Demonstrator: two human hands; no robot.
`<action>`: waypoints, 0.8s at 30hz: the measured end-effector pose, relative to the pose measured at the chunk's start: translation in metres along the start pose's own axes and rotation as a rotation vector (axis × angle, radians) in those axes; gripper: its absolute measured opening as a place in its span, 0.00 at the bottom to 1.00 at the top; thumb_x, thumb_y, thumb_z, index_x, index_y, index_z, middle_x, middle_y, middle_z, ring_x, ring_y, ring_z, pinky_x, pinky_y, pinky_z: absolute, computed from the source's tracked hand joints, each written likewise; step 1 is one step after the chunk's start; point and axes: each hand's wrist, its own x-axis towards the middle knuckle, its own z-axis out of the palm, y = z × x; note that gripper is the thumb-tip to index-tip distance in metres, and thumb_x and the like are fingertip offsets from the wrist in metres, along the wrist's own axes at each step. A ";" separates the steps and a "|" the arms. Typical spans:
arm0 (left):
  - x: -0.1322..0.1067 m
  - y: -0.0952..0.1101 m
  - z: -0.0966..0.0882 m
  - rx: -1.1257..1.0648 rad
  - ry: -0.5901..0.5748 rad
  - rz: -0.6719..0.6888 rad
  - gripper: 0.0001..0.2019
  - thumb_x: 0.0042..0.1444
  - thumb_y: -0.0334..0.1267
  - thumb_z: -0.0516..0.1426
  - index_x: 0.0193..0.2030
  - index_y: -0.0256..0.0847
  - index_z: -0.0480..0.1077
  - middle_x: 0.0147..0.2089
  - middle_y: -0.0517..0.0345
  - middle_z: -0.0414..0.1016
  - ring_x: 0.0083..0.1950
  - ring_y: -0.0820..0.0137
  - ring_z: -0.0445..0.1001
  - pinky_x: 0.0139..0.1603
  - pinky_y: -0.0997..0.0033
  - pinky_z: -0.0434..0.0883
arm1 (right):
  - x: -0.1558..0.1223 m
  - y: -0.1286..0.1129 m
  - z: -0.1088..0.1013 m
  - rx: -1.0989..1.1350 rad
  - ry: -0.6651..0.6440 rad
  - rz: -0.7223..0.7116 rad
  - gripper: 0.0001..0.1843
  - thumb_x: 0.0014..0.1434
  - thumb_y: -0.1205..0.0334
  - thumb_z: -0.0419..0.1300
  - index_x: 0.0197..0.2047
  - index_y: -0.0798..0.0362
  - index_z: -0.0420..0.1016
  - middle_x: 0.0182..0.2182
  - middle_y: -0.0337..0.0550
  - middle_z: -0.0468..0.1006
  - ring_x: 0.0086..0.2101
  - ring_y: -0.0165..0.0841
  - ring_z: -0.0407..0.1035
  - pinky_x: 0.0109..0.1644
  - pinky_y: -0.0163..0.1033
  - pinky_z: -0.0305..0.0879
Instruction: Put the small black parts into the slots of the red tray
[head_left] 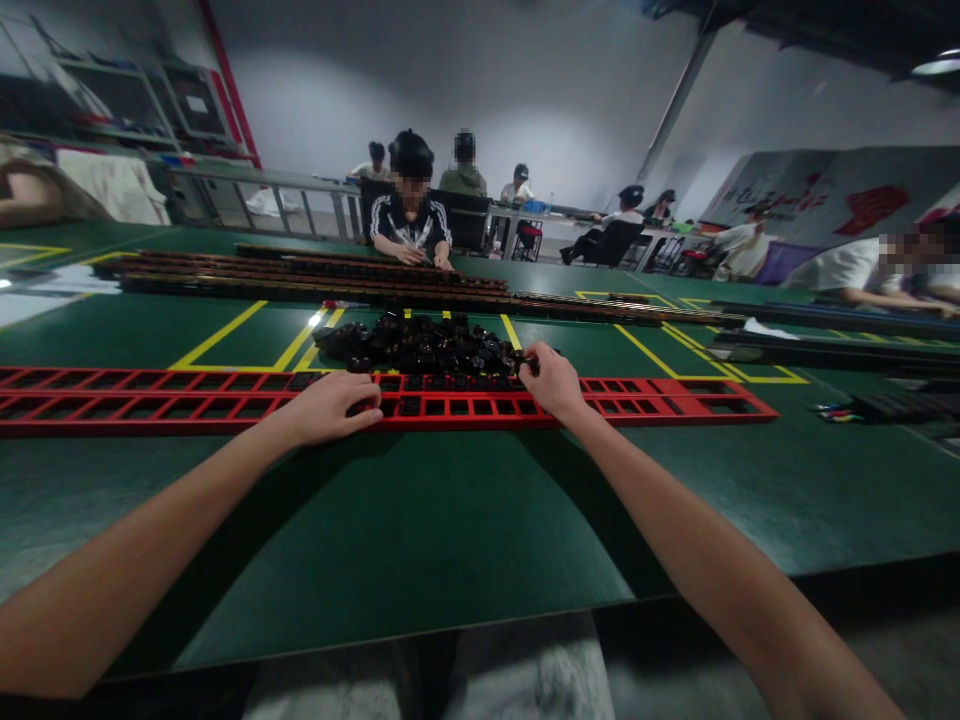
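A long red frame (465,420) with two rows of rectangular openings lies across the table. Several openings near its middle hold small black parts (410,404). My left hand (334,405) rests on the frame with its fingers curled over an opening; whatever they grip is hidden. Behind the frame is a heap of small black parts (427,342). At the heap's right end, over the frame's back edge, my right hand (553,382) is closed, thumb and fingers pinched round a small black part (530,362) that is mostly covered.
The green table (465,520) has yellow tape markings. Beyond the heap lie long dark strips (300,275) in a stack. More dark bars (825,352) and a bundle of wires (840,411) lie at right. A person (411,215) works across the table.
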 end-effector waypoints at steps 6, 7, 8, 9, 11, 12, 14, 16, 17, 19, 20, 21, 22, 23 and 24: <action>0.000 0.001 -0.001 0.017 -0.023 -0.007 0.16 0.65 0.50 0.49 0.39 0.41 0.71 0.40 0.53 0.72 0.42 0.64 0.70 0.47 0.63 0.64 | 0.001 -0.003 -0.003 -0.014 -0.017 0.002 0.10 0.61 0.63 0.53 0.46 0.52 0.70 0.44 0.51 0.79 0.41 0.43 0.72 0.46 0.46 0.63; 0.000 0.001 -0.001 0.017 -0.023 -0.009 0.16 0.65 0.50 0.49 0.39 0.41 0.71 0.40 0.53 0.72 0.42 0.64 0.70 0.47 0.63 0.64 | 0.001 -0.003 -0.003 -0.010 -0.022 0.013 0.11 0.61 0.64 0.53 0.46 0.53 0.71 0.43 0.51 0.79 0.41 0.44 0.72 0.46 0.46 0.63; 0.000 0.001 -0.001 0.015 -0.021 -0.010 0.16 0.65 0.50 0.49 0.39 0.41 0.71 0.40 0.53 0.72 0.42 0.64 0.70 0.46 0.63 0.64 | 0.001 -0.003 -0.003 -0.002 -0.025 0.019 0.11 0.62 0.64 0.52 0.47 0.53 0.71 0.44 0.52 0.78 0.42 0.44 0.72 0.47 0.46 0.64; 0.000 0.001 -0.001 0.012 -0.016 -0.010 0.16 0.65 0.50 0.50 0.39 0.41 0.71 0.40 0.53 0.72 0.42 0.64 0.70 0.46 0.63 0.64 | 0.001 -0.003 -0.003 0.008 -0.027 0.018 0.12 0.62 0.64 0.52 0.47 0.53 0.71 0.44 0.52 0.78 0.42 0.44 0.72 0.47 0.46 0.64; 0.000 0.001 -0.001 0.001 -0.002 -0.008 0.16 0.65 0.50 0.50 0.38 0.41 0.71 0.39 0.54 0.72 0.42 0.65 0.70 0.46 0.64 0.64 | 0.001 -0.002 -0.003 0.036 -0.030 0.001 0.13 0.63 0.66 0.50 0.48 0.54 0.71 0.46 0.53 0.77 0.43 0.44 0.71 0.48 0.46 0.65; 0.000 0.002 -0.001 -0.005 0.004 -0.006 0.15 0.64 0.50 0.50 0.38 0.41 0.71 0.39 0.54 0.72 0.42 0.65 0.70 0.46 0.64 0.64 | 0.000 -0.001 -0.003 0.051 -0.030 -0.011 0.14 0.63 0.67 0.49 0.49 0.54 0.71 0.46 0.53 0.77 0.44 0.44 0.71 0.48 0.46 0.65; -0.001 0.002 -0.001 -0.011 0.010 -0.006 0.15 0.64 0.49 0.51 0.38 0.41 0.71 0.39 0.54 0.72 0.42 0.64 0.71 0.46 0.64 0.64 | 0.000 0.000 -0.002 0.077 -0.030 -0.034 0.16 0.62 0.68 0.48 0.49 0.55 0.72 0.47 0.54 0.76 0.44 0.43 0.71 0.49 0.46 0.66; -0.001 0.002 -0.001 -0.011 0.006 -0.006 0.15 0.64 0.49 0.51 0.38 0.41 0.71 0.39 0.54 0.72 0.42 0.65 0.71 0.46 0.63 0.64 | 0.000 0.001 -0.001 0.095 -0.029 -0.049 0.17 0.62 0.70 0.48 0.50 0.55 0.72 0.48 0.54 0.75 0.45 0.43 0.71 0.50 0.47 0.67; -0.001 0.001 -0.001 -0.011 0.006 -0.005 0.15 0.64 0.49 0.51 0.38 0.41 0.71 0.39 0.54 0.72 0.41 0.65 0.71 0.46 0.63 0.64 | -0.001 0.002 -0.001 0.101 -0.030 -0.055 0.18 0.62 0.70 0.48 0.50 0.55 0.72 0.49 0.54 0.75 0.45 0.43 0.70 0.50 0.47 0.67; 0.000 0.001 -0.001 -0.013 0.013 0.000 0.15 0.64 0.49 0.51 0.38 0.41 0.71 0.39 0.54 0.72 0.41 0.65 0.70 0.46 0.64 0.64 | -0.001 0.002 0.000 0.110 -0.039 -0.069 0.19 0.61 0.71 0.48 0.51 0.55 0.73 0.50 0.53 0.74 0.46 0.43 0.70 0.51 0.47 0.67; 0.000 0.001 -0.001 -0.015 0.017 0.001 0.15 0.64 0.49 0.51 0.38 0.41 0.71 0.39 0.54 0.72 0.41 0.65 0.70 0.46 0.64 0.64 | -0.001 0.002 0.000 0.113 -0.046 -0.077 0.19 0.61 0.71 0.48 0.51 0.55 0.73 0.50 0.53 0.74 0.46 0.43 0.70 0.52 0.47 0.68; -0.001 0.001 -0.001 -0.015 0.017 0.002 0.15 0.64 0.49 0.51 0.38 0.41 0.71 0.39 0.54 0.72 0.41 0.65 0.70 0.46 0.64 0.64 | -0.001 0.002 0.000 0.114 -0.055 -0.085 0.19 0.61 0.72 0.48 0.50 0.55 0.73 0.50 0.53 0.74 0.46 0.43 0.70 0.52 0.47 0.68; -0.001 0.001 -0.001 -0.014 0.014 0.001 0.15 0.65 0.49 0.51 0.38 0.41 0.71 0.39 0.54 0.72 0.41 0.65 0.71 0.47 0.64 0.64 | -0.001 0.002 0.000 0.115 -0.065 -0.093 0.19 0.60 0.72 0.48 0.50 0.55 0.74 0.49 0.53 0.74 0.47 0.43 0.70 0.52 0.47 0.68; -0.001 0.001 -0.001 -0.010 0.008 -0.001 0.15 0.65 0.49 0.50 0.38 0.41 0.71 0.39 0.54 0.72 0.42 0.65 0.71 0.46 0.64 0.64 | -0.001 0.002 -0.001 0.114 -0.076 -0.100 0.20 0.59 0.73 0.48 0.50 0.55 0.74 0.49 0.53 0.74 0.47 0.43 0.70 0.53 0.47 0.68; -0.001 0.001 -0.001 -0.003 0.000 -0.003 0.15 0.65 0.49 0.50 0.38 0.41 0.71 0.40 0.54 0.72 0.42 0.65 0.71 0.46 0.64 0.64 | 0.000 0.002 -0.001 0.114 -0.087 -0.107 0.20 0.59 0.74 0.48 0.49 0.55 0.74 0.49 0.53 0.74 0.47 0.43 0.70 0.53 0.47 0.68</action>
